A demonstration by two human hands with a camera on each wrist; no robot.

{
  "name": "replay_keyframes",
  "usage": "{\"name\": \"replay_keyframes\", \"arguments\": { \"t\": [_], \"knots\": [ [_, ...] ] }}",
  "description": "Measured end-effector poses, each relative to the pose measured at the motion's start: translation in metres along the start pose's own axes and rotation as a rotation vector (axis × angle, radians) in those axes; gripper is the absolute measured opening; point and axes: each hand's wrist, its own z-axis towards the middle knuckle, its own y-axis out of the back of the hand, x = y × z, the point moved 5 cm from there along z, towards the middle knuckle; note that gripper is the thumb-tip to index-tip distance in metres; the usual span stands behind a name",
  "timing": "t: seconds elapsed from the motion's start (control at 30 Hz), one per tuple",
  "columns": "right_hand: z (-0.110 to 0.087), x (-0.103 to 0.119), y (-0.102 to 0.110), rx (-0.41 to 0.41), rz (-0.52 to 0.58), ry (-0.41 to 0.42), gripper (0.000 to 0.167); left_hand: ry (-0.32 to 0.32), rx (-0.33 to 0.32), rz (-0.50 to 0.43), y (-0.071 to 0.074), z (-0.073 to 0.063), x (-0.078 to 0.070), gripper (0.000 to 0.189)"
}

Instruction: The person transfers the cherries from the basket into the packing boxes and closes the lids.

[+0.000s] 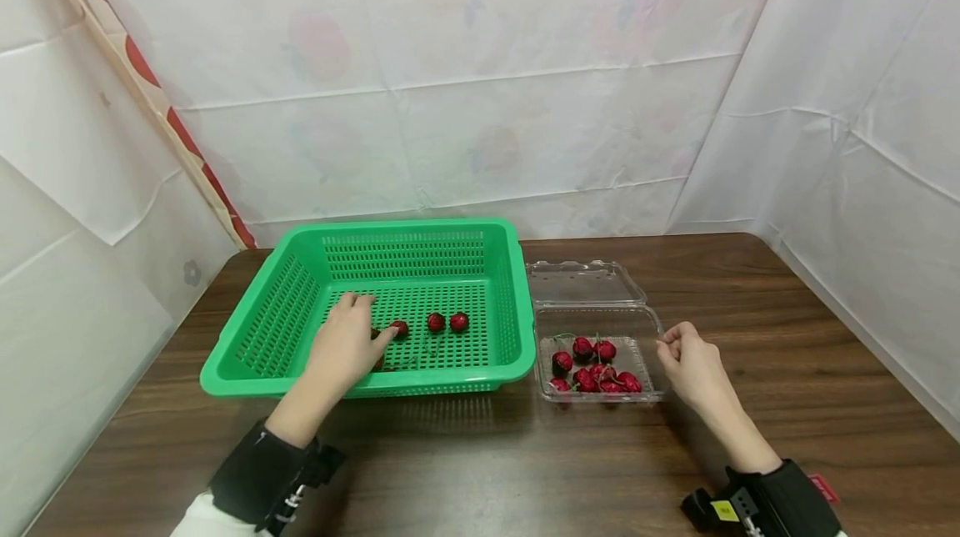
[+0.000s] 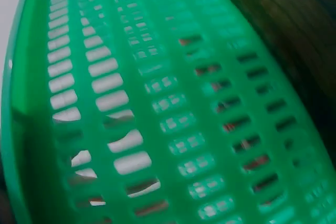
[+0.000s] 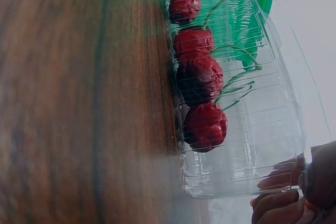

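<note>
Cherries [image 1: 436, 322] lie in two places about our hands: a few in the green basket [image 1: 516, 295] around our left hand [image 1: 341, 347], and a heap in the clear container [image 1: 600, 319] just left of our right hand [image 1: 693, 366]. Our left hand reaches down into the basket with thumb and fingers apart. One cherry sits at the thumb's tip, others show only partly by the fingers, and two lie side by side to the thumb's right. We cannot tell whether the fingers touch any fruit; the left wrist view gives us only slotted green plastic. Our right hand pinches the container's right edge, fingers curled. The lid [image 1: 581, 283] is folded back on the far side from us. Through the clear wall, near our right fingers, we see red fruit with green stems [image 3: 257, 67]. Our hands are well apart, above a brown wooden table [image 1: 480, 470], with white sheeting [image 1: 450, 28] beyond them. Black bands [image 1: 255, 474] wrap both wrists.
</note>
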Motion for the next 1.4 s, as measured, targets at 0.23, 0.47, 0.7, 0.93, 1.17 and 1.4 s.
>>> {"name": "replay_keyframes", "arguments": {
  "t": [0.23, 0.47, 0.7, 0.93, 1.17, 1.4],
  "knots": [
    [0.0, 0.001, 0.0, 0.001, 0.005, -0.001, 0.011, -0.007, 0.227, -0.004, -0.004, 0.005, 0.019, 0.056],
    [0.001, 0.0, -0.001, -0.005, -0.001, 0.002, 0.011, 0.01, 0.358, 0.017, -0.008, 0.008, 0.034, 0.037],
    [0.002, 0.0, -0.001, 0.002, 0.008, 0.003, 0.012, 0.006, 0.449, 0.027, -0.018, 0.01, 0.043, 0.058],
    [0.002, 0.001, -0.001, -0.002, 0.008, -0.006, 0.012, -0.037, 0.511, 0.025, -0.017, 0.007, 0.037, 0.052],
    [0.001, -0.001, 0.0, -0.007, 0.008, -0.009, 0.011, -0.013, 0.531, 0.019, -0.021, 0.007, 0.037, 0.026],
    [0.001, -0.002, -0.001, -0.002, 0.002, -0.012, 0.012, -0.005, 0.532, -0.003, -0.023, 0.006, 0.034, 0.04]
  ]
}}
